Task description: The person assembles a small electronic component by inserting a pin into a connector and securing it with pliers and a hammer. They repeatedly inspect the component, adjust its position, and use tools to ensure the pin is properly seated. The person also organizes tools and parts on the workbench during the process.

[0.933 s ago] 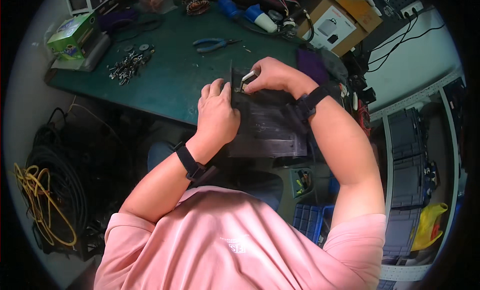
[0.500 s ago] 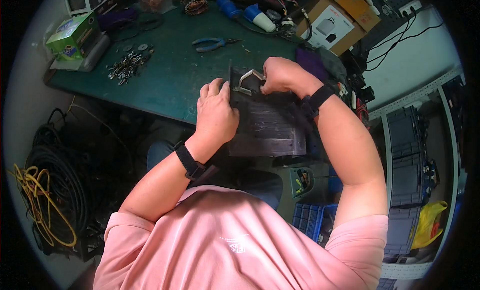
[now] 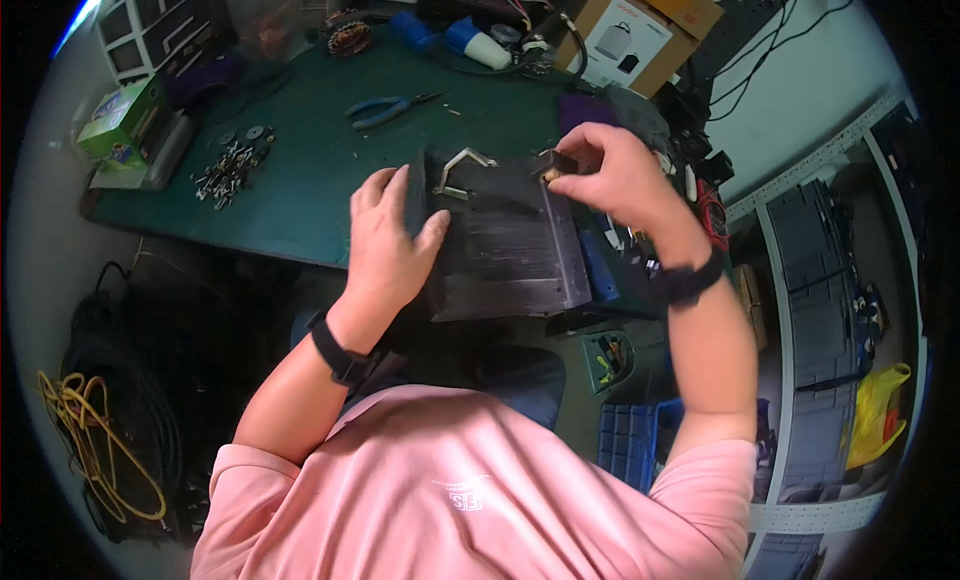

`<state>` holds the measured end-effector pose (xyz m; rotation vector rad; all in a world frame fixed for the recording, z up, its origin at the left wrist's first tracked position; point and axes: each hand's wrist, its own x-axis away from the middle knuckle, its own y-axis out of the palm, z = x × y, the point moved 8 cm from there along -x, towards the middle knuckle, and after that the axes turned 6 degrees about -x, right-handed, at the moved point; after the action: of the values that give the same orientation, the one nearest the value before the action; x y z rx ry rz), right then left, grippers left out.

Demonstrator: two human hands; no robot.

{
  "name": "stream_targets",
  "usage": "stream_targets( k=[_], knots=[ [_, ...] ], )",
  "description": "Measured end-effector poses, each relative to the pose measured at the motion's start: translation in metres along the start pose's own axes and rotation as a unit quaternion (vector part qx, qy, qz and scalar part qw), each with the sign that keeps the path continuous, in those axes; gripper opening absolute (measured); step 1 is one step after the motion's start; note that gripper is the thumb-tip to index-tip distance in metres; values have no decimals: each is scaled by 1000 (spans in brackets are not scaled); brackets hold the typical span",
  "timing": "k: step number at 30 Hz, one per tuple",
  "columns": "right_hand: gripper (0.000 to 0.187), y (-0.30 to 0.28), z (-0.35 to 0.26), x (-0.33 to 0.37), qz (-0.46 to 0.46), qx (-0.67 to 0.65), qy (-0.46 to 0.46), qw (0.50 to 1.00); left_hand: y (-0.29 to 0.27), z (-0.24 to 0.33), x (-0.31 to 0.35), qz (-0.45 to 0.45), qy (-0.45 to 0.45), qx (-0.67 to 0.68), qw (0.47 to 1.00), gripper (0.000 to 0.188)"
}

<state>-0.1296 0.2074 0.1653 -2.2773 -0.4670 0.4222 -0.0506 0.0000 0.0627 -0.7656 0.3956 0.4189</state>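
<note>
A dark, scuffed metal panel (image 3: 505, 245) lies over the front edge of the green bench, with raised side edges. A bent silver handle (image 3: 462, 160) stands on its far left part. My left hand (image 3: 385, 230) is at the panel's left edge, fingers stretched along the outside and thumb apart over the panel; nothing shows in its grasp. At the far right corner of the panel, my right hand (image 3: 620, 180) pinches a small dark block (image 3: 555, 164) between thumb and fingers. Whether the block touches the panel is unclear.
Blue-handled pliers (image 3: 385, 110) lie beyond the panel. A pile of screws (image 3: 230, 173) and a green box (image 3: 125, 130) are on the left. A cardboard box (image 3: 640, 35) stands at the back right. Shelves with grey crates (image 3: 825, 270) are at the right.
My right hand has left the silver handle and moved right to the panel's corner, where it now pinches the block. My left hand has loosened, its thumb now spread from the fingers.
</note>
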Motion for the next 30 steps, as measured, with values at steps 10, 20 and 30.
stream_targets(
  k=[10,20,30],
  knots=[
    [41,11,-45,100,212,-16,-233,949,26,81,23,-329,-79,490,803,57],
    [50,35,-47,128,262,79,-298,914,46,72,33,-280,-84,448,845,48],
    [52,42,62,127,182,105,106,972,30,46,19,-253,-99,544,794,52]
  ],
)
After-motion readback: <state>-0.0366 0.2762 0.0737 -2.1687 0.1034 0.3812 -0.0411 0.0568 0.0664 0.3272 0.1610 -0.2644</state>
